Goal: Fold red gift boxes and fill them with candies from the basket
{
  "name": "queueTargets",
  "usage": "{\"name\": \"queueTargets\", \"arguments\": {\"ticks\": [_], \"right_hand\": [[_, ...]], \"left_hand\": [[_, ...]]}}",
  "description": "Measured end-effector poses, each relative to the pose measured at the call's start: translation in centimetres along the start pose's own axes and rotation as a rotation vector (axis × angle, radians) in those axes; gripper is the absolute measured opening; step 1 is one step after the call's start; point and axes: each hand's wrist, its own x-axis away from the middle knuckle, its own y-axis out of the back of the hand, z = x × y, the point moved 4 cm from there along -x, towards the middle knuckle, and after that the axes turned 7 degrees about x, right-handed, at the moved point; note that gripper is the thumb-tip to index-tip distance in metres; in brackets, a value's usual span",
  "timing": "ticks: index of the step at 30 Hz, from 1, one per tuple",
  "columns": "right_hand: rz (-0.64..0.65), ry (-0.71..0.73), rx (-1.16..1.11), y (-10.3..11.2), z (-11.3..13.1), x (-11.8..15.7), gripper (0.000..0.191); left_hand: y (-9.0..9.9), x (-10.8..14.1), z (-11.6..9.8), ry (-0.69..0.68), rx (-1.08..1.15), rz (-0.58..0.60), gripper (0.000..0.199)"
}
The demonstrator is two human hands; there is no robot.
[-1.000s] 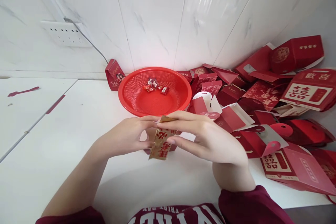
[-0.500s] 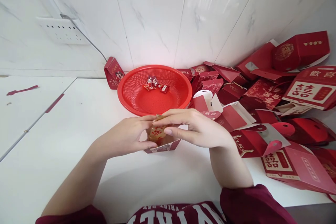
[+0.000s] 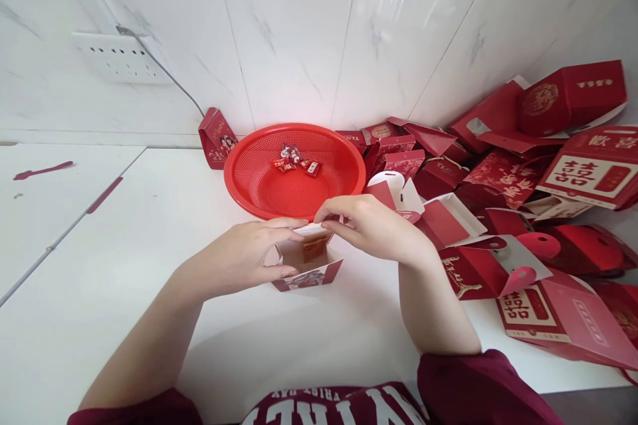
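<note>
A small red and white cardboard candy box (image 3: 309,279) stands open at the top on the white table. My left hand (image 3: 252,254) grips its left side, thumb at the near edge and fingers over the far edge. At the far right rim, my right hand (image 3: 371,226) has its fingers bent together on the box's upper edge. Inside the box lies a gold packet (image 3: 314,247) with red print. Just behind the box sits a red plastic basket (image 3: 234,186) holding several small wrapped candies (image 3: 292,159).
Many red gift boxes (image 3: 503,176) are heaped on the right, reaching close to my right forearm. One closed red box (image 3: 216,138) leans by the wall left of the basket. A red strip (image 3: 42,170) lies far left. A wall socket (image 3: 119,58) has a grey cable.
The gold packet, which was under my right hand at the box opening, is now down inside the box. My right hand has shifted back and right to the far rim.
</note>
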Motion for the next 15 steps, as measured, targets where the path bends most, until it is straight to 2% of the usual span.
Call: {"name": "queueTargets", "arguments": {"ticks": [3, 9, 12, 15], "right_hand": [[-0.064, 0.002, 0.031, 0.4, 0.0, -0.1, 0.018], [-0.1, -0.074, 0.104, 0.7, -1.0, -0.2, 0.019], [-0.105, -0.077, 0.1, 0.9, -1.3, -0.2, 0.019], [-0.108, -0.094, 0.104, 1.0, -1.7, -0.3, 0.019]], "left_hand": [[-0.1, -0.1, -0.1, -0.018, 0.006, 0.011, 0.051], [-0.1, -0.5, 0.3, -0.078, -0.051, -0.077, 0.022], [0.0, -0.4, 0.1, -0.129, -0.071, -0.113, 0.023], [0.3, -0.2, 0.1, -0.109, -0.059, -0.153, 0.024]]}}
